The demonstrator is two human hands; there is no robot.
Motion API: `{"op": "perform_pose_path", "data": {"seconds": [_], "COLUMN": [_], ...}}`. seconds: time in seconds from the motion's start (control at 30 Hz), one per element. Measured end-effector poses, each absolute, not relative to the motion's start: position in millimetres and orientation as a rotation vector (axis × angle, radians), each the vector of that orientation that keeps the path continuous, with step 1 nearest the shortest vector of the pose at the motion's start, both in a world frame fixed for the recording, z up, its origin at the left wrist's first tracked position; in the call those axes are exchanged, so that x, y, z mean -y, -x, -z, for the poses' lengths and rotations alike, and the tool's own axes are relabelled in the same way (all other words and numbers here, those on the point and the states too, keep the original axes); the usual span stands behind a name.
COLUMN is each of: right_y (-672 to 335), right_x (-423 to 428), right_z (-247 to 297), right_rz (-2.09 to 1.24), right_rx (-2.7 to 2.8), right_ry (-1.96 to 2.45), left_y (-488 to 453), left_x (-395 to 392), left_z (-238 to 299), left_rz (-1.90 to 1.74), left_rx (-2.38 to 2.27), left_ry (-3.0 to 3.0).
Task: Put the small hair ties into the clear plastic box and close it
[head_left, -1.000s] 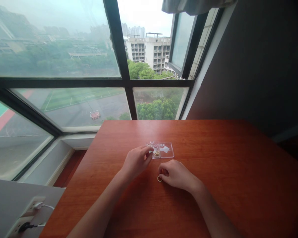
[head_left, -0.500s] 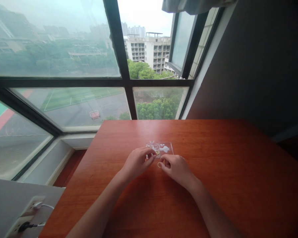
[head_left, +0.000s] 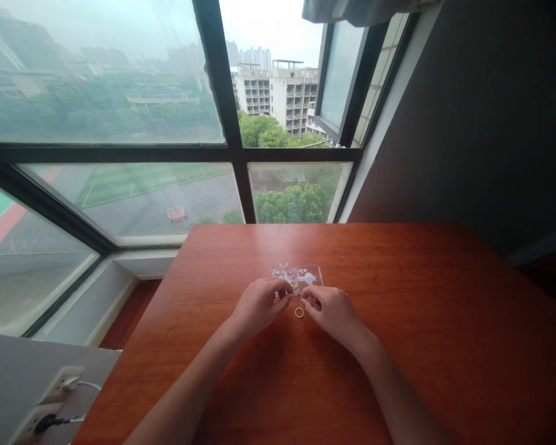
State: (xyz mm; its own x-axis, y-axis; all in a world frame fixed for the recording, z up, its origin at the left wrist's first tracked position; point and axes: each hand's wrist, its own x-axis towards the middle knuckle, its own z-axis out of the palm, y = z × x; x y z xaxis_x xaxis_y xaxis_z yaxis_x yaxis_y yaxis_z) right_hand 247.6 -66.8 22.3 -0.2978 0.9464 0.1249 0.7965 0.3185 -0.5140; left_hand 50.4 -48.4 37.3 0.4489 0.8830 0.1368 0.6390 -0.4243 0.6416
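A small clear plastic box lies on the table with its lid folded open to the right. Several rings sit in its compartments, reddish ones at the back and yellow rings at the front right. My left hand covers the box's front left part, thumb and forefinger curled close together beside the yellow rings; what they hold, if anything, is hidden. Just in front of the lid, my right hand has its fingertips pinched together, their contents too small to make out. A single yellow ring lies flat on the wood between my hands.
The reddish-brown wooden table reaches back to a dark-framed window. A dark wall rises at the right. Plugs with cables sit in a wall socket at the lower left, beyond the table's edge.
My right hand has let go of the yellow ring, which now lies on the table. Its fingertips have moved slightly up and away from it. My left hand has barely shifted.
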Motion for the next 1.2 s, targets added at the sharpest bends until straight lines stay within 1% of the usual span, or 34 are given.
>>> {"op": "perform_pose_path", "data": {"seconds": [0.13, 0.33, 0.63, 0.8, 0.87, 1.0, 1.2], "right_y": [-248.0, -239.6, -240.3, -240.5, -241.6, -244.5, -245.7], "right_x": [69.1, 72.2, 69.2, 69.1, 68.6, 66.9, 66.0], "right_z": [-23.7, -23.2, -21.7, -17.8, -18.4, -21.3, -21.5], "right_rz": [-0.593, -0.542, -0.45, -0.395, -0.384, -0.378, -0.39], "right_rx": [2.302, 2.369, 2.127, 2.083, 2.078, 2.07, 2.104], "right_ry": [1.557, 1.611, 1.49, 1.411, 1.416, 1.492, 1.553], "left_y": [-48.6, -49.8, -54.3, -56.0, -55.8, -54.5, -56.1], "left_x": [47.8, 48.3, 52.0, 51.1, 50.4, 48.4, 45.1], "left_z": [-35.8, -35.8, -37.4, -37.3, -37.1, -33.5, -27.0], "left_rz": [-0.621, -0.597, -0.574, -0.614, -0.648, -0.682, -0.591], "left_rx": [-1.308, -1.32, -1.241, -1.203, -1.244, -1.471, -1.575], "left_ry": [-2.247, -2.266, -2.179, -2.137, -2.164, -2.271, -2.356]}}
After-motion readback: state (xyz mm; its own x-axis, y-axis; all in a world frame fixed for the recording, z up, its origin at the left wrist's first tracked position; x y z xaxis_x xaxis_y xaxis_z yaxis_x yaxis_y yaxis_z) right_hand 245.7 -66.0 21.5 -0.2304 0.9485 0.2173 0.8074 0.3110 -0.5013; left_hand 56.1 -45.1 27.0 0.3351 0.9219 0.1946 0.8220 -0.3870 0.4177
